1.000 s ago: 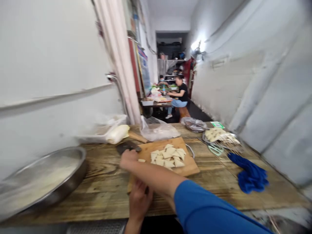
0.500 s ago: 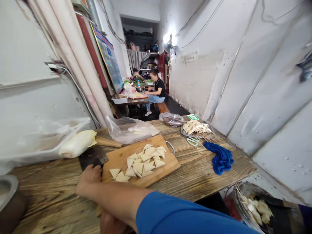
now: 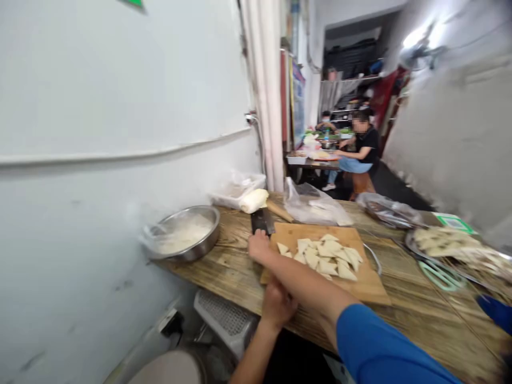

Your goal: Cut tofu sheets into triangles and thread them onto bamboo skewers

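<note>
- Your right hand point(image 3: 259, 245) is resting at the near end of the cleaver point(image 3: 262, 220), fingers bent; the handle is hidden, so you cannot confirm a grip.
- The cleaver is lying just beside the left edge of the cutting board point(image 3: 368, 290); its dark blade is extending away from you, straight beyond your right hand, the nearer of the two.
- Your right forearm point(image 3: 312, 288) is slanting across from the right, spanning the board's near side above your left hand point(image 3: 279, 305).
- Your left hand is sitting low at the board's near-left corner, fingers apparently curled; whether it is holding anything cannot be told.
- Pale triangular pieces point(image 3: 328, 253) are lying heaped on the board, beyond your right forearm.
- Farther out, a metal basin point(image 3: 208, 242) is standing to the left, a pale vegetable point(image 3: 254, 201) is lying past the blade, and scissors point(image 3: 442, 274) are lying to the right.
</note>
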### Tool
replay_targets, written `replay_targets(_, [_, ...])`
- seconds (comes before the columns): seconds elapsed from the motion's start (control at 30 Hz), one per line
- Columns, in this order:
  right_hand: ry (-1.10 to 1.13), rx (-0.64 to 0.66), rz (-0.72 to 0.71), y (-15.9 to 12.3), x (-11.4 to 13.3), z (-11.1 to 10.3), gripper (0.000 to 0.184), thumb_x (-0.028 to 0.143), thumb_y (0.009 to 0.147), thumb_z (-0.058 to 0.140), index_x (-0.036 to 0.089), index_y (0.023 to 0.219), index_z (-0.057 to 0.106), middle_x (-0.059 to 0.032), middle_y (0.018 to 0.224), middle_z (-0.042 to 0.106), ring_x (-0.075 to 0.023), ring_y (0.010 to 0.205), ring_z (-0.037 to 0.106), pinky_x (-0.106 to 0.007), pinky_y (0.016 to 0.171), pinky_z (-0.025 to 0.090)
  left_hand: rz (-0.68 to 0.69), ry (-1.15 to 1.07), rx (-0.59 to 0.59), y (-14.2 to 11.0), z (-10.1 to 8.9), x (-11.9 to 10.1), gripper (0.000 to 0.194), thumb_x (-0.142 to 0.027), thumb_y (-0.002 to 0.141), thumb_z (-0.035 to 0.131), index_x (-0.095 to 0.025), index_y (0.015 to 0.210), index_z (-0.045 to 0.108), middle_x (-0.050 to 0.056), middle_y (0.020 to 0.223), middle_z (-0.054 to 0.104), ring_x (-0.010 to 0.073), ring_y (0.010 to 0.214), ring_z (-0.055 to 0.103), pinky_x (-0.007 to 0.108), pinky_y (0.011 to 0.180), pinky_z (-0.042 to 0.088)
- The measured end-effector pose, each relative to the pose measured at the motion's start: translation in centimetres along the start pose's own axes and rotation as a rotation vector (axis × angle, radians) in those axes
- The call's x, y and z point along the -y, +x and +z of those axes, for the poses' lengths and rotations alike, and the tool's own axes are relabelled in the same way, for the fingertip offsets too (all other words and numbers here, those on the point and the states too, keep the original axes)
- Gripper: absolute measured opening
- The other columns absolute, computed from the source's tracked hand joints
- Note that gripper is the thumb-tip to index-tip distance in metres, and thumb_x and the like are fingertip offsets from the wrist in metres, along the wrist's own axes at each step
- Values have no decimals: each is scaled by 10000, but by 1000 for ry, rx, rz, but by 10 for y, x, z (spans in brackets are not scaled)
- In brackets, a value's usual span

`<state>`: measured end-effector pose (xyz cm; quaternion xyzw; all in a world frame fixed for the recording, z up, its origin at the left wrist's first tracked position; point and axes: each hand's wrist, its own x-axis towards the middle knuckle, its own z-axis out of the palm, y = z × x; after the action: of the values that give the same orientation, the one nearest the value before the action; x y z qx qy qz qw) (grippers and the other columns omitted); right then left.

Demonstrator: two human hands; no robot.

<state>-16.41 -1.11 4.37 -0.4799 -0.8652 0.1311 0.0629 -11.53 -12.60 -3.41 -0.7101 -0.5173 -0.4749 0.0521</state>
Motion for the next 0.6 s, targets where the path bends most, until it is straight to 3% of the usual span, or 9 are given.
replay_targets(0.13, [-98,28,-107,28,3,11,221,287,864,520,129,1006,584,-86,1073,573,-185,987,544,-370,840,451,12,-38,11,5,-5,-7,345,-134,717,502,-174,1052,577,98,1074,611,246,1097,505,436,904,450])
replay_targets(0.23, [-147,51,-137,48,5,18,272,340,864,513,132,1030,569,-67,1057,582,-177,946,564,-380,810,465,-4,-64,0,6,-7,-10,339,-106,706,492,-171,1025,589,100,1021,623,241,1054,524,426,869,476])
replay_targets(0.4, [-198,46,-203,84,26,28,312,370,866,498,110,1012,589,-115,1091,573,-209,1032,524,-373,876,424,-8,-116,-65,5,-3,-8,321,-110,674,512,-184,973,602,107,938,644,249,962,567,417,791,520])
replay_targets(0.5, [-226,72,-192,102,44,34,314,338,866,510,148,1116,524,-72,1118,548,-180,953,557,-388,805,471,23,-90,-125,2,6,-2,366,-139,683,510,-183,1040,579,135,965,642,274,960,578,439,777,525])
replay_targets(0.6, [-252,86,-177,116,57,40,320,320,863,518,144,1131,516,-81,1128,539,-178,945,559,-375,797,478,2,-4,-91,-3,17,7,444,-219,729,500,-145,1167,518,182,1071,609,314,1020,555,467,800,512])
